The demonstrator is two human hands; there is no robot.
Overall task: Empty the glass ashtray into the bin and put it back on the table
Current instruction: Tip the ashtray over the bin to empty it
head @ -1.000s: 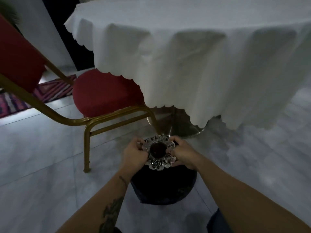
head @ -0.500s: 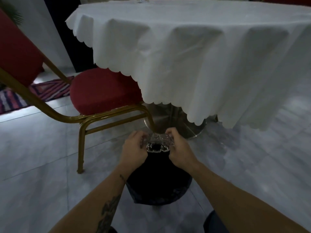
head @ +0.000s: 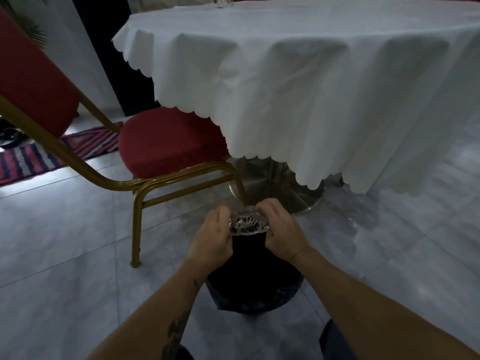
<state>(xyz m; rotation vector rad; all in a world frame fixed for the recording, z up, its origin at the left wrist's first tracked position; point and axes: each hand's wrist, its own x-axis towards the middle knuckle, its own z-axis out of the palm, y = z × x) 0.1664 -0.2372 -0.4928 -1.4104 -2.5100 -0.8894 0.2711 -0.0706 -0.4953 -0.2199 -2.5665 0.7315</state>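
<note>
The cut-glass ashtray [head: 248,222] is tipped over on edge, its bowl facing away and down, above the far rim of a dark round bin [head: 255,284] on the floor. My left hand [head: 212,240] grips its left side and my right hand [head: 281,231] grips its right side. Behind stands the round table [head: 298,74] under a white scalloped cloth. Whatever lies inside the bin is lost in the dark.
A red padded chair [head: 166,141] with a gold frame stands left of the bin, its front leg close to my hands. The table's metal base [head: 291,188] sits just beyond the bin. A striped rug [head: 52,152] lies at far left on the grey tiled floor.
The ashtray, level and bowl-up over the bin a second ago, has been tipped forward between both hands until it stands on edge.
</note>
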